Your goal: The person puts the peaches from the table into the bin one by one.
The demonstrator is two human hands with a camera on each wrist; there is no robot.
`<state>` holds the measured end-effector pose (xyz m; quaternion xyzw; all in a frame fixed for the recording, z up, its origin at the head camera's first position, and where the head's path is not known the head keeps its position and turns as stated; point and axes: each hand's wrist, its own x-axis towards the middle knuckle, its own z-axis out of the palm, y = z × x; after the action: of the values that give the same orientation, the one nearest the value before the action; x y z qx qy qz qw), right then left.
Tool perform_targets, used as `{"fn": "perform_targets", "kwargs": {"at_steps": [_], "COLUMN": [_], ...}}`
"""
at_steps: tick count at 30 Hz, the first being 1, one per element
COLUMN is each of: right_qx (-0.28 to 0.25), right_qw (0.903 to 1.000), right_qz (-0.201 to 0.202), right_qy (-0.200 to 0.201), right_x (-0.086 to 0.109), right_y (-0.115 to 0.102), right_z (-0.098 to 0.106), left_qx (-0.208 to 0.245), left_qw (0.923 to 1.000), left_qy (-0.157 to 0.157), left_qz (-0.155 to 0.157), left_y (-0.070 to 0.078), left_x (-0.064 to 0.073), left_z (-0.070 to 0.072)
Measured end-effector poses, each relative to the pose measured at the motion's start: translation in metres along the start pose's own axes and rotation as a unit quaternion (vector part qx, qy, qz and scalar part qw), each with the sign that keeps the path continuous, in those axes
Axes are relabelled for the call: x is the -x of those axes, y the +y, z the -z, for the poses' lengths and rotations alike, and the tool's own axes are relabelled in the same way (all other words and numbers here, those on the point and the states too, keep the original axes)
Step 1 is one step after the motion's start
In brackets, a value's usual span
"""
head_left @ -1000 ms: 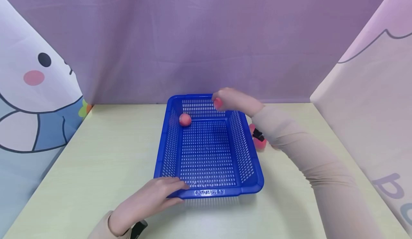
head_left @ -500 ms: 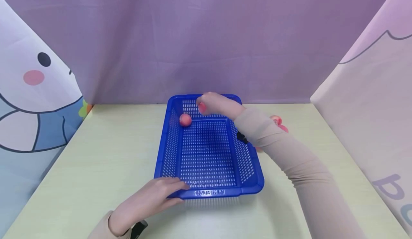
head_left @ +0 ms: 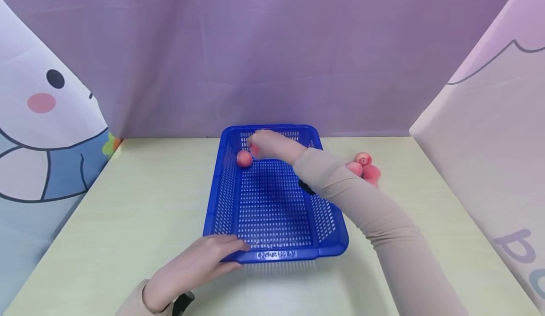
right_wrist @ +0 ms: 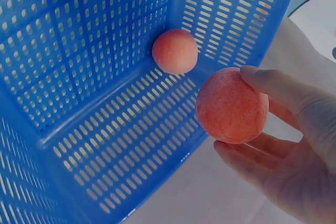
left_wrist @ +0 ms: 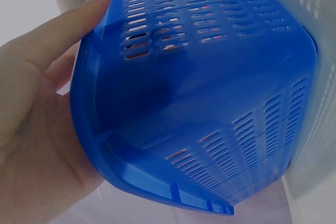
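A blue plastic basket (head_left: 272,197) with slotted walls stands at the middle of the table. My left hand (head_left: 204,259) grips its near left corner; in the left wrist view the thumb (left_wrist: 79,19) lies over the rim with the fingers under it. My right hand (head_left: 270,144) holds a peach (right_wrist: 233,106) between thumb and fingers, over the far end of the basket. Another peach (head_left: 244,159) lies inside, in the far left corner, just left of the held one in the head view. The held peach is mostly hidden behind the hand there.
Several more peaches (head_left: 363,159) sit in a cluster on the table (head_left: 396,202) to the right of the basket, partly behind the right sleeve (head_left: 362,202). A purple cloth (head_left: 272,56) hangs behind the table, with printed panels at both sides.
The right hand has moved left and slightly lower with the peach, from the basket's far right corner toward its far left. Peaches on the right have come into view. The left hand stays put.
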<state>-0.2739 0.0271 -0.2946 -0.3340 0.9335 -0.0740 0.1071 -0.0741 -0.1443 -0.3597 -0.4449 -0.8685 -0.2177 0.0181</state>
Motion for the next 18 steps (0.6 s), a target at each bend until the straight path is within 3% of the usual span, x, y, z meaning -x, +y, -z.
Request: {"fn": "perform_targets", "kwargs": {"at_steps": [10,18], "right_qx": [0.013,0.010], "right_qw": [0.9997,0.9993], "right_qz": [0.019,0.032], "right_qy": [0.011,0.018], "right_x": [-0.006,-0.013], "right_y": [-0.008,-0.012], "right_z": [-0.011,-0.022], "left_qx": [-0.015,-0.010], "left_qw": [0.9993,0.9995], "left_qy": [0.024,0.023], "left_qz": [-0.024,-0.020], "left_y": [-0.001,-0.002], "left_x": [0.000,0.000], "left_z": [-0.001,-0.001]}}
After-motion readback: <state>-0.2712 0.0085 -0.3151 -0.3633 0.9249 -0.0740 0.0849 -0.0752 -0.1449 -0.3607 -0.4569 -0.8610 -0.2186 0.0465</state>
